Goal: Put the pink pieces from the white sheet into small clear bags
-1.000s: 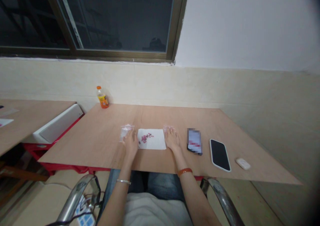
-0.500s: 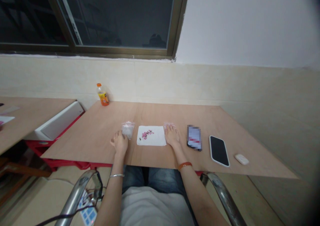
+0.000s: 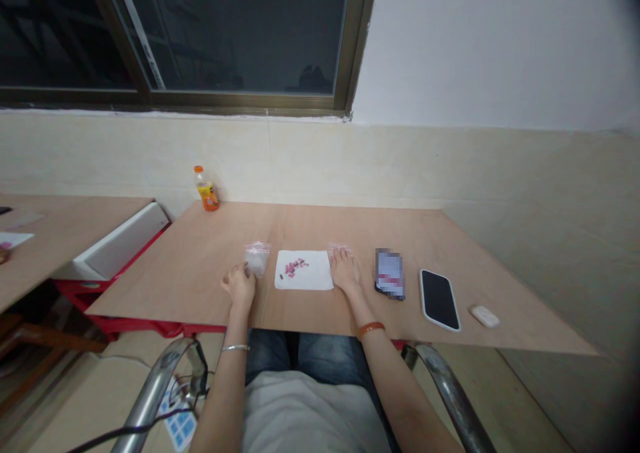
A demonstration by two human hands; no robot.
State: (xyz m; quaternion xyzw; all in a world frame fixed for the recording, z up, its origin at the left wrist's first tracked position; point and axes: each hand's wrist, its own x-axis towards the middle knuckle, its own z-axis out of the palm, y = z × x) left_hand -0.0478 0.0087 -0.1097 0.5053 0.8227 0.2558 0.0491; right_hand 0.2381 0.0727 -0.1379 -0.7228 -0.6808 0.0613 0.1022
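Note:
A white sheet (image 3: 320,276) with a pink blossom branch on it lies flat on the table between my hands. My left hand (image 3: 241,285) rests on the wood to its left, loosely curled with fingers apart and nothing visible in it. Its fingers are at the edge of a clear zip bag (image 3: 257,258) with whitish contents. Palm down, my right hand (image 3: 345,271) lies flat at the sheet's right edge, fingers stretched over a second zip bag (image 3: 340,247). Most of that bag is hidden under the fingers.
Right of my right hand are a phone with a blurred screen (image 3: 389,273), a white-framed tablet or phone (image 3: 440,299) and a small white case (image 3: 485,316). An orange-capped bottle (image 3: 207,193) stands at the back left. Metal chair arms (image 3: 155,393) flank me below the table (image 3: 165,273).
The view has shifted very slightly. My left fingers look a little more raised and spread beside the bag; my right hand stays in place.

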